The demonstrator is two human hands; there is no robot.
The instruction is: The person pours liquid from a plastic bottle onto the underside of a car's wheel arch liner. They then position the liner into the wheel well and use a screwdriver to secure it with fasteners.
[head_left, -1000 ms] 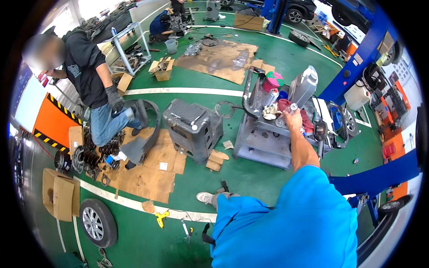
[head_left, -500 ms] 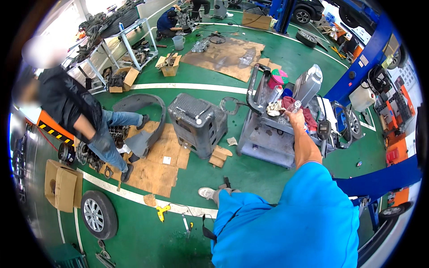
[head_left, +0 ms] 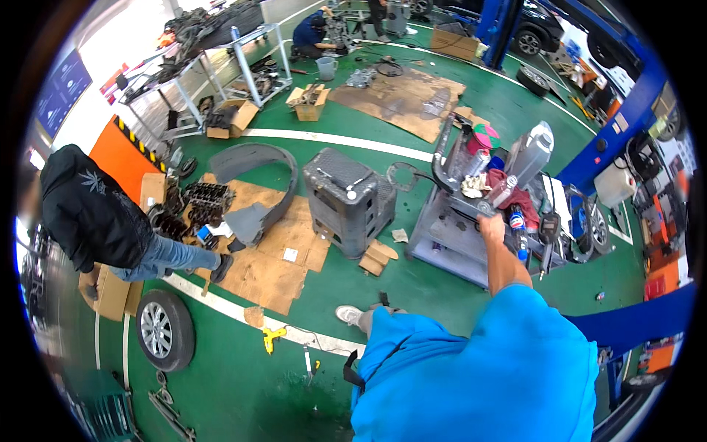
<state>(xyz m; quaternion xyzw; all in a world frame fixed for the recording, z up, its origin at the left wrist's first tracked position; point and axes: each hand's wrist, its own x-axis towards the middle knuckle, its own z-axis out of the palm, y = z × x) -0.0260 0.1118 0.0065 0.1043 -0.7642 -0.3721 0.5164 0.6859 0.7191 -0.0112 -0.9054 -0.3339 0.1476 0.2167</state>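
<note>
My right hand (head_left: 492, 227) reaches forward to the near edge of the grey tool cart (head_left: 449, 247). Its fingers look curled closed, and whatever they hold is hidden. Just beyond the fingers sits a small clear round piece (head_left: 486, 210). A clear bottle (head_left: 503, 191) stands past it, beside a dark red cloth (head_left: 521, 200). To the right of my wrist is a dark drink bottle (head_left: 518, 230) with a blue label. A white rag (head_left: 475, 186), a spray can (head_left: 477, 162) and a grey jug (head_left: 532, 151) are also on the cart. My left hand is out of view.
Left of the cart stands a grey plastic housing (head_left: 347, 202). A person (head_left: 96, 206) in dark clothes stands at the left near engine parts (head_left: 206, 202) on cardboard (head_left: 258, 276). A wheel (head_left: 166, 329) and yellow glue gun (head_left: 273, 339) lie on the floor. A blue lift post (head_left: 611, 136) rises at right.
My right hand has come off the clear bottle and drawn back toward the cart's near edge. The dark drink bottle shows now. The person at left has turned and moved left.
</note>
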